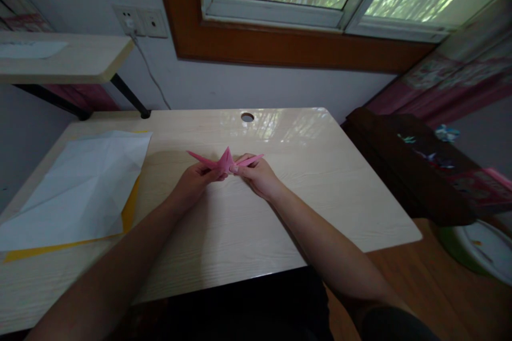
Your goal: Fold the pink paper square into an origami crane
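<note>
A pink origami crane (226, 160) is held between my two hands above the middle of the desk. Two narrow points stick out to the left and right, and a broader peak stands up in the centre. My left hand (200, 176) pinches the lower left of the folded paper, thumb on the near side. On the other side, my right hand (256, 174) grips the lower right, its thumb pressed near the centre. The fingers hide the bottom of the crane.
White creased paper (86, 186) lies over yellow paper (130, 208) on the desk's left. The pale desk (340, 197) has a cable hole (247, 117) at the back. A raised shelf (80, 61) stands at left. Small folded pieces lie on dark furniture (404, 170) at right.
</note>
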